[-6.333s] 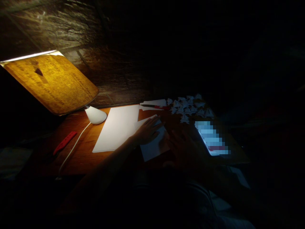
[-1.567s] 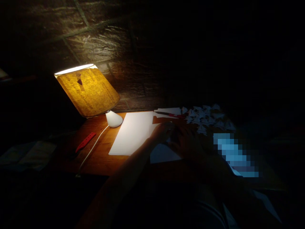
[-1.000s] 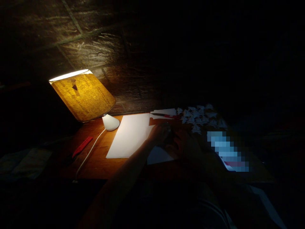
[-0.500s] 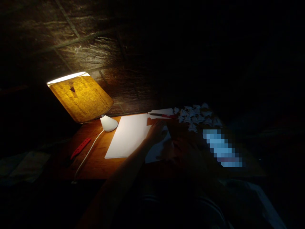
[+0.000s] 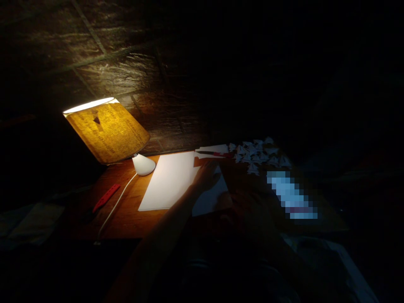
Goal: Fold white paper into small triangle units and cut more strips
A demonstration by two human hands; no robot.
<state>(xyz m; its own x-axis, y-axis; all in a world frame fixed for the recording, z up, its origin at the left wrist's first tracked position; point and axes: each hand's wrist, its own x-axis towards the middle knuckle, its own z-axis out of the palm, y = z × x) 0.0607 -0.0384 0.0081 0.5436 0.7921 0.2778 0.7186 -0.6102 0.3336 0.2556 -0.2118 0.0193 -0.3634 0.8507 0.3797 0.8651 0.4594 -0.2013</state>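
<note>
A loose white sheet of paper [image 5: 210, 203] lies partly in shadow near the middle of the table. My left hand [image 5: 205, 176] rests on its upper part, with a gap visible between the thumb and the fingers. Just right of the sheet's lower edge is my right hand [image 5: 248, 206], almost lost in the dark. Its fingers cannot be made out. Beside my left forearm, a brightly lit stack of white paper [image 5: 167, 181] lies flat, close to the loose sheet.
A lit table lamp [image 5: 109, 132] stands at the left, its white cord [image 5: 116, 206] running to the front edge. A red-handled knife [image 5: 106, 198] lies near it. Several folded paper pieces [image 5: 252, 151], paper scraps [image 5: 211, 149], a red-and-black tool [image 5: 217, 154] and a pixelated bright object [image 5: 290, 193] lie farther right.
My right hand has drawn back to the right, uncovering more of the loose sheet's lower right part. My left hand stays in nearly the same place on the sheet. The view has shifted slightly.
</note>
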